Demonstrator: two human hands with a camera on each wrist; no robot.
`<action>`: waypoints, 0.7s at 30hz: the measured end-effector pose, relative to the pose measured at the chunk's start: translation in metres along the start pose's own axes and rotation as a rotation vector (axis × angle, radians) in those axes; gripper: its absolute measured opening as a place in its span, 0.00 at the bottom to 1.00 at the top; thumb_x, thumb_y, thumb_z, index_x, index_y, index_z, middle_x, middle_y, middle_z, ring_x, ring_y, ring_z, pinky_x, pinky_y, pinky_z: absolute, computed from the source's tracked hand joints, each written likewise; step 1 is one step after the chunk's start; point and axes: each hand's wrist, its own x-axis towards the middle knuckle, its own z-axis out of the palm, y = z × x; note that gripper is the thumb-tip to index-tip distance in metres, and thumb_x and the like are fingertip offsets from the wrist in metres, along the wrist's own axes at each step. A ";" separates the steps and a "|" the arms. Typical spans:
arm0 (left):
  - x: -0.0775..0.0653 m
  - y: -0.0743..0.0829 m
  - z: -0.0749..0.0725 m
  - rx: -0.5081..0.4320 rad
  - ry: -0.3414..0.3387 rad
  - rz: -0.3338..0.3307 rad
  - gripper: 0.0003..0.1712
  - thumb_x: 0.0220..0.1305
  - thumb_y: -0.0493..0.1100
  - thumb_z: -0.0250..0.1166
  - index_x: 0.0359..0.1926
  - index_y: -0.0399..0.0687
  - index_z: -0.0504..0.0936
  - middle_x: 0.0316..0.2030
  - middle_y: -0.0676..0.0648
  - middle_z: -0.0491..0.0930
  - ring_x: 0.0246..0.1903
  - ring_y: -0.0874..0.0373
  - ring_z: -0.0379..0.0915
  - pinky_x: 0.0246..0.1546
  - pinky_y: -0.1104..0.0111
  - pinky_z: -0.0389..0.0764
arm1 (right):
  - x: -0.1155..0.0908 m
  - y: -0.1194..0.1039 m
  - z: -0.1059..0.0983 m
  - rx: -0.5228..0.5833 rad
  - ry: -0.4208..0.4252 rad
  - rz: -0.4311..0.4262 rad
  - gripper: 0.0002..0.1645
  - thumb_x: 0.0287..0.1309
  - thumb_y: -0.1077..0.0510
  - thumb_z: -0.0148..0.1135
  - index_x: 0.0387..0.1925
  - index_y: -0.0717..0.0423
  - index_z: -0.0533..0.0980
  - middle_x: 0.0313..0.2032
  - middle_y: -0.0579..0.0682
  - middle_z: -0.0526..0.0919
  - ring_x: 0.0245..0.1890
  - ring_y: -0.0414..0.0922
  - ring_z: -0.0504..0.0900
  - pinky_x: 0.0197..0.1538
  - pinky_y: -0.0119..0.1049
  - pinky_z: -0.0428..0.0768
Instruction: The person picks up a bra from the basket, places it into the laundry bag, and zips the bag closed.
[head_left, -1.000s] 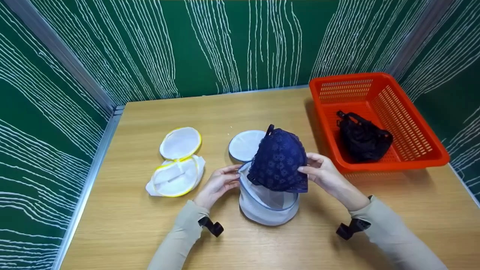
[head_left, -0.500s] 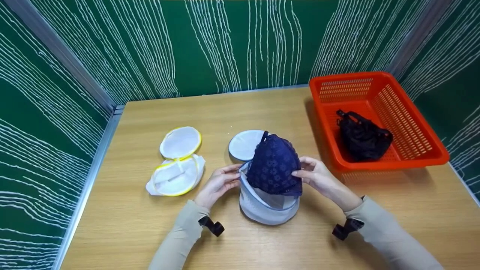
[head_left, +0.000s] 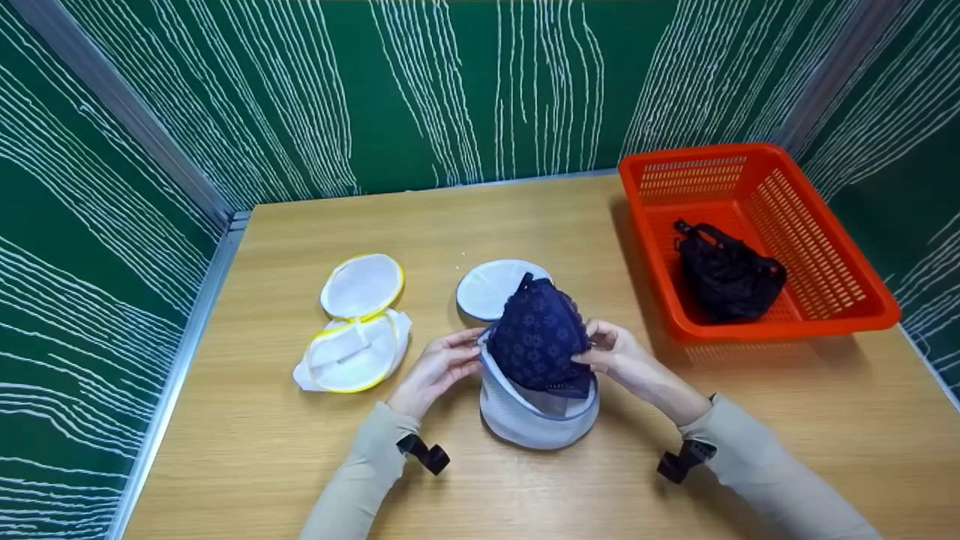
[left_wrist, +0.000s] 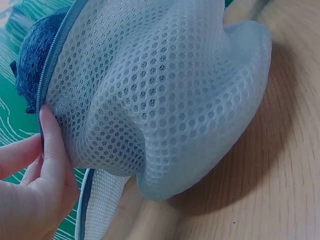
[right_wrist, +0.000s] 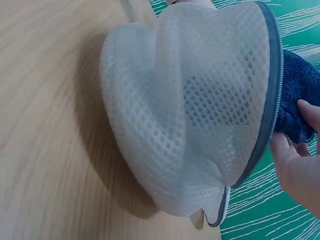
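Note:
A navy lace bra [head_left: 536, 337] stands partly inside the mouth of a white mesh laundry bag [head_left: 536, 424] with a grey-blue zip rim. My right hand [head_left: 619, 356] pinches the bra's right side between thumb and fingers, just above the rim. On the other side my left hand [head_left: 442, 367] pinches the bag's zipped edge; in the left wrist view its thumb and fingers hold the zip [left_wrist: 44, 85]. The bag's round lid [head_left: 491, 289] lies flipped back behind it. Through the mesh in the right wrist view, a dark patch of the bra [right_wrist: 220, 97] shows.
To the left lies a second white laundry bag [head_left: 352, 356] with yellow trim, its lid [head_left: 364, 285] folded back. An orange-red plastic basket [head_left: 840, 330] at the right holds a black bra [head_left: 727, 274]. Green walls with white lines enclose the wooden table [head_left: 247, 450].
My right hand has moved left and slightly down with the navy bra, which now sits lower in the bag's mouth. The left hand has stayed at the rim.

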 end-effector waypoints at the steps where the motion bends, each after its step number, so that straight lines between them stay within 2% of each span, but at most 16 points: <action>1: 0.000 0.000 0.000 0.000 0.002 0.000 0.26 0.57 0.22 0.47 0.58 0.24 0.58 0.32 0.48 0.75 0.28 0.62 0.73 0.31 0.74 0.75 | 0.000 0.001 0.000 -0.011 0.001 0.000 0.20 0.46 0.78 0.51 0.24 0.48 0.72 0.27 0.41 0.74 0.31 0.36 0.73 0.33 0.25 0.75; 10: -0.001 0.002 -0.002 -0.020 0.005 -0.006 0.26 0.57 0.22 0.46 0.58 0.24 0.58 0.32 0.47 0.76 0.29 0.62 0.73 0.31 0.75 0.75 | -0.003 0.003 0.001 -0.278 0.044 -0.060 0.20 0.43 0.77 0.57 0.23 0.46 0.72 0.25 0.39 0.76 0.30 0.34 0.75 0.33 0.24 0.74; 14: -0.002 0.004 -0.002 -0.036 0.034 -0.021 0.26 0.57 0.23 0.47 0.58 0.26 0.60 0.30 0.48 0.78 0.27 0.62 0.73 0.28 0.75 0.75 | -0.005 0.003 0.000 -0.361 0.039 -0.104 0.19 0.42 0.76 0.58 0.23 0.46 0.73 0.27 0.39 0.77 0.31 0.34 0.76 0.35 0.24 0.75; 21: -0.004 0.009 0.001 -0.055 0.051 -0.035 0.24 0.57 0.23 0.48 0.57 0.28 0.63 0.30 0.47 0.77 0.26 0.62 0.72 0.28 0.75 0.74 | -0.009 0.005 -0.003 -0.472 0.021 -0.242 0.13 0.42 0.76 0.58 0.24 0.56 0.75 0.29 0.45 0.78 0.33 0.36 0.77 0.38 0.25 0.75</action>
